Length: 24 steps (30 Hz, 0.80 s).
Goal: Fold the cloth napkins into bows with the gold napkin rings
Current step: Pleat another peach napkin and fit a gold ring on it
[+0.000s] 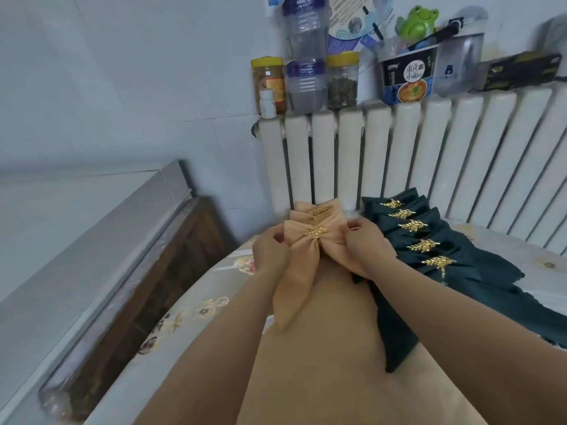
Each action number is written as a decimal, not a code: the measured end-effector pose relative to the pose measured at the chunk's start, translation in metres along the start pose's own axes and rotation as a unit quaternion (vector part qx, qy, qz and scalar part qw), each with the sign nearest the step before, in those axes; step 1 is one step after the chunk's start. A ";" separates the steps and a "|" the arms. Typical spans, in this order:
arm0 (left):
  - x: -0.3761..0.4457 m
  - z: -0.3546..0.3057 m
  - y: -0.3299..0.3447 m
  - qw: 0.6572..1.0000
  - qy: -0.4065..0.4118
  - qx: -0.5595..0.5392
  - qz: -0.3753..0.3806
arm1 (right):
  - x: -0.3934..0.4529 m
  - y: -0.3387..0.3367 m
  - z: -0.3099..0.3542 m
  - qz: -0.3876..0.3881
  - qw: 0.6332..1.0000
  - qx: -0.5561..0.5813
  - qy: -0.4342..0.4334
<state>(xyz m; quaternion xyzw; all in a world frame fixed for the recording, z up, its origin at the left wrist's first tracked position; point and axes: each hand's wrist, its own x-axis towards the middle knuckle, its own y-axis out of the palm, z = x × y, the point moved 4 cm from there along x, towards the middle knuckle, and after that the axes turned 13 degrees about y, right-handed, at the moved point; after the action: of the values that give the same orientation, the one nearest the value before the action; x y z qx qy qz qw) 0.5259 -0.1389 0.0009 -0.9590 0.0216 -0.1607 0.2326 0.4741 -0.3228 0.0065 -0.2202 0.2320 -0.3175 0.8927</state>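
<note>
Tan bow (310, 243) sits on the bed (214, 289) by the radiator (399, 154), gold ring (316, 232) at its middle. Left hand (270, 256) pinches its left loop, right hand (368, 250) its right loop. More tan bows behind; green bows (460, 259) to the right.

A white ribbed radiator (408, 154) stands against the pale wall. On its top, from the left end: a small white bottle (267, 103), a yellow-lidded jar (268, 84), stacked clear containers with purple bands (304, 56), a second yellow-lidded jar (342, 81), and a printed noodle cup (406, 76). Behind the cup sits a green frog figure (415, 21). Below the radiator lies a floral sheet (196, 305); left of it, a dark wooden board (159, 271).
</note>
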 end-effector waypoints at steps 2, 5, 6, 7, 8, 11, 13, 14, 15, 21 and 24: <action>0.000 0.013 0.009 1.000 0.004 0.006 0.007 | 0.004 0.001 -0.008 -0.054 0.997 -0.059 0.013; 0.001 0.032 0.024 0.998 -0.001 0.055 0.022 | 0.014 0.016 -0.023 -0.072 0.991 -0.114 -0.009; 0.002 0.037 0.026 0.997 -0.002 0.069 0.019 | 0.015 0.019 -0.025 -0.070 0.990 -0.123 -0.019; 0.002 0.036 0.026 0.996 -0.006 0.084 0.020 | 0.015 0.020 -0.025 -0.071 0.988 -0.134 -0.029; 0.001 0.035 0.025 0.995 -0.004 0.100 0.016 | 0.014 0.021 -0.026 -0.075 0.986 -0.147 -0.038; -0.002 0.036 0.025 0.993 -0.005 0.116 0.023 | 0.014 0.022 -0.027 -0.092 0.976 -0.188 -0.050; -0.004 0.037 0.028 0.991 -0.020 0.122 0.044 | 0.013 0.024 -0.028 -0.108 0.966 -0.231 -0.051; -0.003 0.037 0.029 0.990 -0.026 0.126 0.054 | 0.012 0.025 -0.028 -0.113 0.963 -0.240 -0.051; -0.002 0.034 0.029 0.989 -0.028 0.129 0.066 | 0.011 0.025 -0.027 -0.114 0.962 -0.243 -0.050; -0.004 0.016 0.025 0.989 -0.012 0.127 0.069 | 0.002 0.022 -0.024 -0.093 0.966 -0.230 -0.069; -0.018 -0.008 0.018 0.984 0.102 0.133 0.064 | -0.011 0.015 -0.027 -0.109 0.950 -0.268 -0.116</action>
<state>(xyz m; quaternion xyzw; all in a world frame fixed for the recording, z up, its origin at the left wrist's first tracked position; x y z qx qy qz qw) 0.5073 -0.1566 -0.0059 -0.8947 0.0847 -0.2441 0.3644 0.4584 -0.3115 -0.0200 -0.5103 0.1780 -0.3117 0.7815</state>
